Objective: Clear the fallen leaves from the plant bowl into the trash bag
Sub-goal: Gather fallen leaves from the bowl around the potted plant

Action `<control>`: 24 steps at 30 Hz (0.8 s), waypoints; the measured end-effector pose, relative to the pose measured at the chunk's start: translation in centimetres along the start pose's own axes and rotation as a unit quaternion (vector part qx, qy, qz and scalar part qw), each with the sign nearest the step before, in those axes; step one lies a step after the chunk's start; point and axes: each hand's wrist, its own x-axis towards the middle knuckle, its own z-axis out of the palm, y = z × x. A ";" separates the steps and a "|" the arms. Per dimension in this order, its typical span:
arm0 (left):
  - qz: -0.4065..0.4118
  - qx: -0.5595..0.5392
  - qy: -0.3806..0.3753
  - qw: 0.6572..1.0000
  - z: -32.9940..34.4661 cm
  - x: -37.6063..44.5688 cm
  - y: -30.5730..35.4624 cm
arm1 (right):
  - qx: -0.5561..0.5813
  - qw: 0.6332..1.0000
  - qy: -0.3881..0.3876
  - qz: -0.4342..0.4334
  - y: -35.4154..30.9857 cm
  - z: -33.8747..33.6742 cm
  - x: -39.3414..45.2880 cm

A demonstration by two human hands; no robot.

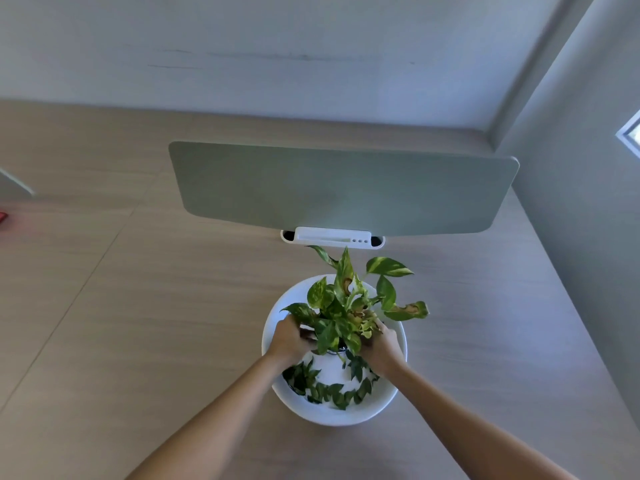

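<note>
wooden desk [138, 306] carries a white plant bowl [346, 415] at near centre. left hand [289, 339] and right hand [381, 348] reach into the plant [346, 306], fingers curled among stems. fallen leaves [325, 389] lie inside the bowl's near rim.

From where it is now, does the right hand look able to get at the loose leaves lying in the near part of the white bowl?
Probably yes. The right hand is in the plant, and the fallen leaves lie uncovered just below it.

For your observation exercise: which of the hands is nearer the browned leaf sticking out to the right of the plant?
Right. The right hand sits below-left of the browned leaf; the left hand is across the plant.
</note>
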 end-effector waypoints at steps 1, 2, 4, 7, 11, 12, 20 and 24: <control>0.007 -0.001 -0.001 1.000 0.1 -0.1 -0.2 | 0.003 1.000 -0.005 0.006 0.1 0.1 0.0; 0.006 -0.002 -0.002 1.000 0.0 -0.2 -0.2 | 0.006 1.000 -0.008 0.006 0.2 0.1 -0.1; 0.000 0.025 0.015 1.000 0.0 -0.2 -0.2 | -0.021 1.000 -0.007 0.005 0.6 0.2 0.0; -0.028 0.146 -0.016 0.989 0.5 0.2 -1.1 | -0.153 0.987 -0.039 0.025 1.3 0.5 0.3; -0.067 0.279 -0.115 0.951 2.2 -0.7 -2.5 | -0.264 0.958 -0.109 0.036 2.7 2.2 0.3; -0.058 0.292 -0.092 0.950 2.7 -1.1 -2.8 | -0.263 0.959 -0.100 0.036 2.7 2.4 -0.1; -0.075 0.211 0.037 0.974 3.7 -2.6 -4.6 | -0.186 0.982 -0.019 0.021 2.8 3.1 -2.5; -0.083 0.044 0.056 0.994 2.0 -3.6 -2.5 | -0.038 0.995 0.060 0.070 2.0 2.2 -3.3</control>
